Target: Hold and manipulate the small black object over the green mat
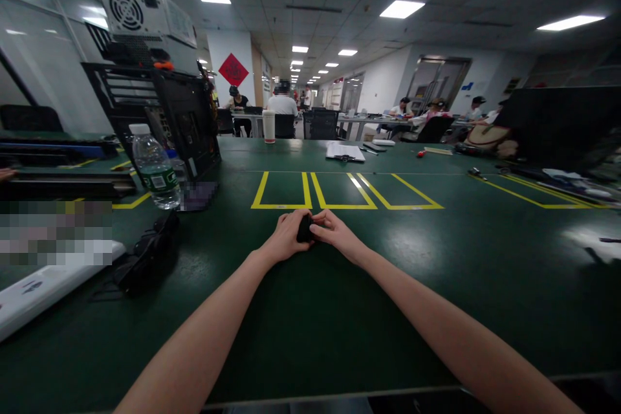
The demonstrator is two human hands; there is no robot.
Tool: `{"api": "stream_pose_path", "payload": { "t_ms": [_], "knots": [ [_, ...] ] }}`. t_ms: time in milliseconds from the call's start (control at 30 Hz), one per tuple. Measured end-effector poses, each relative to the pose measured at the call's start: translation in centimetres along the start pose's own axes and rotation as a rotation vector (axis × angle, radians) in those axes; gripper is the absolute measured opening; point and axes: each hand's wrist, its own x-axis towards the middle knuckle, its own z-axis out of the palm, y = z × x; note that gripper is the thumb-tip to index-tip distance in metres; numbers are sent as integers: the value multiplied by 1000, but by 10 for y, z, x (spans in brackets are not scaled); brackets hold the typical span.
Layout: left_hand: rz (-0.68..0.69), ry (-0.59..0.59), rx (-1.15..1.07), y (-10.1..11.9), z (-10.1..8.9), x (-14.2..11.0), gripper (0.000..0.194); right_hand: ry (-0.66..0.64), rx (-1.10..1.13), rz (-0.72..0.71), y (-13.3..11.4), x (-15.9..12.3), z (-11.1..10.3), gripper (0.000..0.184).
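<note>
A small black object (305, 229), its kind not clear at this size, is between my two hands just above or on the green tabletop (315, 330). My left hand (285, 234) is wrapped round its left side. From the right, my right hand (338, 234) pinches at its edge with thumb and fingertips. Fingers cover much of the object, so its full shape is hidden. Just beyond the hands lie yellow tape outlines (281, 207) on the table.
To the left stand a water bottle (155, 171), an open computer case (182, 116) with a power supply (145, 13) on top, and a tangled black item (148, 252). A clipboard (344, 152) and a white cup (268, 126) are farther back. People sit at distant tables.
</note>
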Motion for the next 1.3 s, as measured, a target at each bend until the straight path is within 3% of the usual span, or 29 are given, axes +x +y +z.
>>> {"api": "stream_pose_path", "payload": {
  "t_ms": [500,633,800,1100,1300],
  "knots": [
    [-2,3,-2,-1,2,0,56,-25,5,5,1,1,-4,38],
    [-5,6,-5,-1,2,0,57,1,16,11,4,2,-1,28],
    [-11,10,-10,-2,3,0,58,22,4,44,9,5,-1,31],
    [-17,-1,-15,0,1,0,58,-48,17,30,-3,0,-3,40],
    [-24,1,-20,1,1,0,56,5,11,18,1,2,0,28]
  ]
}}
